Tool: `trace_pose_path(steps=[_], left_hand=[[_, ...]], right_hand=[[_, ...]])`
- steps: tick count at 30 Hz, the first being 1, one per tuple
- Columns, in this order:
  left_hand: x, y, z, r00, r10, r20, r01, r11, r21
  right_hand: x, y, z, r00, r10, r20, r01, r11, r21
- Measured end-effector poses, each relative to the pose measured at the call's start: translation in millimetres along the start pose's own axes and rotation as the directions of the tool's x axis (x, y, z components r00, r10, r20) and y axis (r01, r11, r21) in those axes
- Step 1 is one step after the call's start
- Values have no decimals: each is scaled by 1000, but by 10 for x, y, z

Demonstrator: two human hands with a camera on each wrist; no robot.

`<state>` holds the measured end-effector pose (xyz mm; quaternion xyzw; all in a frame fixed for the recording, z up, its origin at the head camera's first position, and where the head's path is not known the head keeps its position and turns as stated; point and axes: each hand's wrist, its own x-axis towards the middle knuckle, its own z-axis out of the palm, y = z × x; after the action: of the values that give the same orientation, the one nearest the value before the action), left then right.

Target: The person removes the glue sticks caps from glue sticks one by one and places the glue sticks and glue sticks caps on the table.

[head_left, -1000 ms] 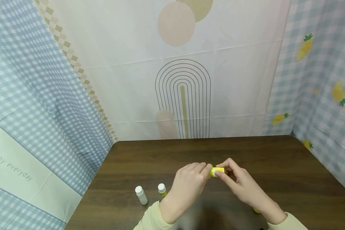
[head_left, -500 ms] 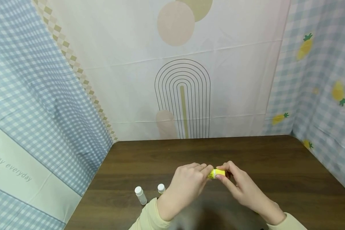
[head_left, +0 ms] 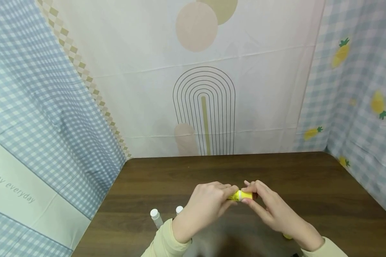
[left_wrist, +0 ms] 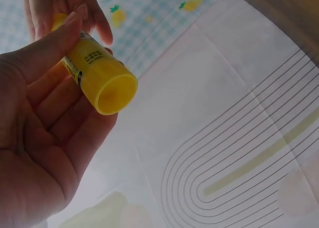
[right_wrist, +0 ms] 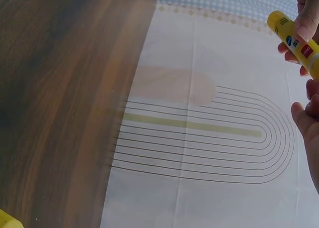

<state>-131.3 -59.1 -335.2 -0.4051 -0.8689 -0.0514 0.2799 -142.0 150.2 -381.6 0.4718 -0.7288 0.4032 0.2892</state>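
Observation:
Both hands hold a yellow glue stick (head_left: pixel 234 196) level above the table. My left hand (head_left: pixel 206 203) grips its body between thumb and fingers. At its other end, thumb and fingers of my right hand (head_left: pixel 273 210) pinch the yellow cap, beside a white band. In the left wrist view the hollow round base of the glue stick (left_wrist: pixel 107 83) faces the camera, with dark print on its side. A red and blue label shows on the glue stick (right_wrist: pixel 294 39) in the right wrist view.
Left of my left wrist a white glue stick (head_left: pixel 156 217) stands on the dark wooden table (head_left: pixel 167 171). Another white cap (head_left: pixel 179 209) shows beside it, mostly hidden by the wrist. A small yellow thing (head_left: pixel 287 236) lies below my right forearm. Patterned curtains (head_left: pixel 148 107) hang behind the table.
My left hand has shifted slightly left, baring more of the glue stick's printed body. My right hand has moved slightly down and right, and its fingers are repositioned on the cap.

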Motion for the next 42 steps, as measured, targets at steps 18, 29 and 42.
trace_pose_path(steps=[18, 29, 42], left_hand=[[-30, 120, -80, 986, 55, -158, -36, 992, 122], [-29, 75, -92, 979, 99, -176, -75, 988, 138], [-50, 52, -156, 995, 70, -69, -63, 993, 101]], right_hand=[[-75, -13, 16, 986, 164, -15, -163, 985, 49], [-72, -24, 20, 999, 45, -30, -46, 999, -4], [-24, -7, -3, 995, -103, 16, 103, 995, 9]])
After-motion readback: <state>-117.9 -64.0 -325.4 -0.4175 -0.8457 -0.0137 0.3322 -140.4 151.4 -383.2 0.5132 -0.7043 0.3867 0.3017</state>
